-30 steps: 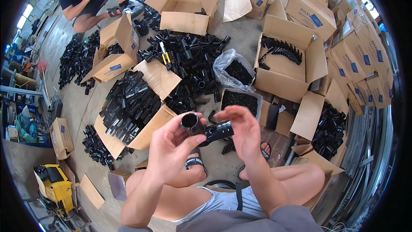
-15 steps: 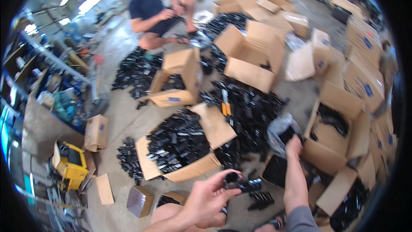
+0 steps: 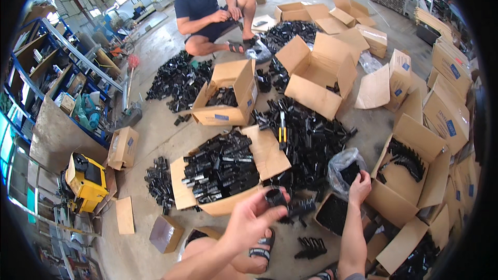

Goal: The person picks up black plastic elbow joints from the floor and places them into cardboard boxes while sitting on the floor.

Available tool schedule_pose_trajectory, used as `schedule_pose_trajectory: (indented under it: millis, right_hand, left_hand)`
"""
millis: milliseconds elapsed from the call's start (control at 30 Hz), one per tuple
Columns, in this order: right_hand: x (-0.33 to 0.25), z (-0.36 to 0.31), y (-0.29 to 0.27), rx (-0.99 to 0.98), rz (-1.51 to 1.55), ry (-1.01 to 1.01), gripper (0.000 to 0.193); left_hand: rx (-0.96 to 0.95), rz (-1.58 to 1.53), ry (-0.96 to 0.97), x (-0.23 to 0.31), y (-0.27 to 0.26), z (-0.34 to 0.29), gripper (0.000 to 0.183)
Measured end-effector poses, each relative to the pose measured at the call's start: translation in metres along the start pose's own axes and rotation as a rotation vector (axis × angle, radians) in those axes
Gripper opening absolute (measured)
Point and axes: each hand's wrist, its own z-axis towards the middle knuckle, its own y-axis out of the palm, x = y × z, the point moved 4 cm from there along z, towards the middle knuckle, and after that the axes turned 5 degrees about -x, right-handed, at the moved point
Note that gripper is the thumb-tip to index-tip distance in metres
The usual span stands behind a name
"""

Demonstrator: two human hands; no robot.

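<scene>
L hand (image 3: 259,217): thumb + fingers pinching blk tubular fitting (image 3: 300,208), open end up twd cam, side tube jutting R. Fitting held above floor (image 3: 136,181), in view nr R front corner of carton (image 3: 231,203) full of blk tubes (image 3: 220,168). R hand (image 3: 360,187) reaching to mouth of clear plastic bag (image 3: 336,176) w/ small blk pcs (image 3: 351,170); fingers bent, can't tell if gripping any. R of bag: open box (image 3: 391,197) w/ row of curved blk parts (image 3: 407,159). Ribbed blk pcs (image 3: 310,247) on floor nr sandal (image 3: 260,252).
</scene>
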Motion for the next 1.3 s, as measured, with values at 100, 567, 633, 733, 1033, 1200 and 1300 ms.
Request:
schedule_pose_trajectory:
  millis: [100, 567, 633, 733, 1033, 1200, 1300]
  right_hand:
    - [-0.105, -0.043, -0.047, -0.131, 0.557, 0.206, 0.019]
    - [-0.340, -0.147, -0.156, -0.468, 1.204, -0.072, 0.018]
    - [-0.340, -0.148, -0.162, -0.429, 1.167, -0.064, 0.017]
    - [-0.344, -0.150, -0.168, -0.413, 1.180, -0.105, 0.017]
    - [-0.327, -0.156, -0.152, -0.538, 1.508, 0.180, 0.009]
    - [-0.324, -0.164, -0.154, -0.607, 1.586, 0.282, 0.009]
    - [-0.323, -0.169, -0.154, -0.593, 1.607, 0.268, 0.013]
  left_hand:
    - [0.064, -0.215, 0.080, 0.005, -0.009, 0.013, 0.034]
    - [-0.023, -0.665, 0.207, 0.016, -0.002, -0.010, 0.039]
    - [-0.047, -0.661, 0.228, 0.020, 0.001, -0.014, 0.037]
    - [-0.053, -0.648, 0.256, 0.025, 0.008, -0.021, 0.035]
    - [-0.039, -0.429, 0.428, 0.032, 0.015, -0.036, 0.042]
    - [-0.077, -0.414, 0.465, 0.035, 0.021, -0.042, 0.041]
    - [-0.072, -0.347, 0.511, 0.035, 0.021, -0.044, 0.042]
